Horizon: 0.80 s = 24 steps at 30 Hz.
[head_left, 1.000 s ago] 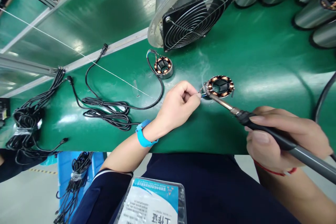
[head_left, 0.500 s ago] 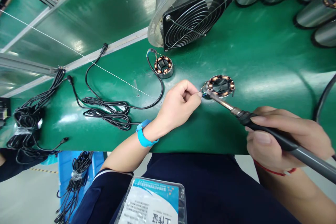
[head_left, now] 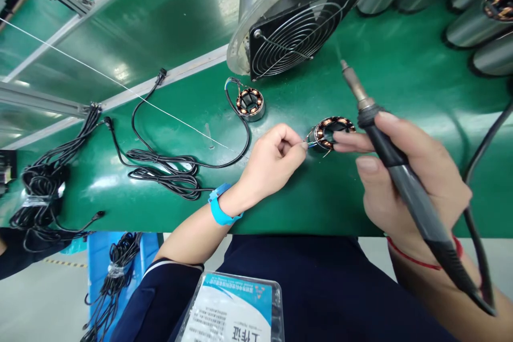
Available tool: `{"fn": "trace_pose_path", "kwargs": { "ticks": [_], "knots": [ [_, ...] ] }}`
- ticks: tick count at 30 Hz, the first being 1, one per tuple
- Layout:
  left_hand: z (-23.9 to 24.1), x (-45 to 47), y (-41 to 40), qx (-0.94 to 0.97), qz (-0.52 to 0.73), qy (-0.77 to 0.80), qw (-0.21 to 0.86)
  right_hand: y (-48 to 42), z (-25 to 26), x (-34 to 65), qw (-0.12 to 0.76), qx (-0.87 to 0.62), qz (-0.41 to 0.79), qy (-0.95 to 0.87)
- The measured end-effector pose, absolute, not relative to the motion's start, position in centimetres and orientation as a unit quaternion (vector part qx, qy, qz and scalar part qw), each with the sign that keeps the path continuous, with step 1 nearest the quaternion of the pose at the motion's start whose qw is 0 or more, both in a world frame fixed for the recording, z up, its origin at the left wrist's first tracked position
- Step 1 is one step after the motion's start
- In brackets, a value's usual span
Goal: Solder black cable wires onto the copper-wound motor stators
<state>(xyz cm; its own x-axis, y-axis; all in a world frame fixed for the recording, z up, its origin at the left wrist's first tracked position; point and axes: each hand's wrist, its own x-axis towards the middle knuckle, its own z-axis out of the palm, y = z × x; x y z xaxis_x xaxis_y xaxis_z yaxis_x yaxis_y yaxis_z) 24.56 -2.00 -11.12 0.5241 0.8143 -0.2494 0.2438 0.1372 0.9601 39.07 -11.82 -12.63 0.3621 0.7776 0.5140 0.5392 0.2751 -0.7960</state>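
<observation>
My left hand (head_left: 274, 163), wearing a blue wristband (head_left: 219, 211), pinches the ends of thin wires (head_left: 313, 144) beside a copper-wound stator ring (head_left: 319, 131) on the green bench. My right hand (head_left: 425, 165) holds a soldering iron (head_left: 419, 206) by its dark handle, its metal tip pointing up and away from the wires. Two fingers of this hand reach towards the stator and cover part of its right side. A second, smaller-looking stator (head_left: 257, 111) sits farther back on the left, with a black cable (head_left: 245, 141) attached.
A fan with a wire guard (head_left: 296, 45) stands at the back. Tall metal stators (head_left: 473, 26) line the back right. Coiled black cables (head_left: 176, 163) and a cable bundle (head_left: 42, 181) lie on the left. A blue bin (head_left: 96, 267) holds more cables below the bench edge.
My right hand has lifted the soldering iron off the wires and swung its tip upward, while its fingers moved closer to the stator. My left hand keeps its pinch in place.
</observation>
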Motion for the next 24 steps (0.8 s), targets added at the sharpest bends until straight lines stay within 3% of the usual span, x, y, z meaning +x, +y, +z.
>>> {"fn": "trace_pose_path", "kwargs": {
  "ticks": [6, 20, 24],
  "knots": [
    [-11.1, 24.6, -1.9, 0.615, 0.234, 0.424, 0.623, -11.4, -11.8, 39.2, 0.442, -0.657, 0.092, -0.604],
    [-11.0, 24.4, -1.8, 0.601, 0.227, 0.394, 0.657, -10.3, -11.6, 38.2, 0.408, -0.679, 0.054, -0.607],
    [-11.3, 24.1, -1.8, 0.676, 0.318, 0.337, 0.573, -10.3, -11.5, 38.1, 0.422, -0.669, 0.051, -0.610]
  ]
}}
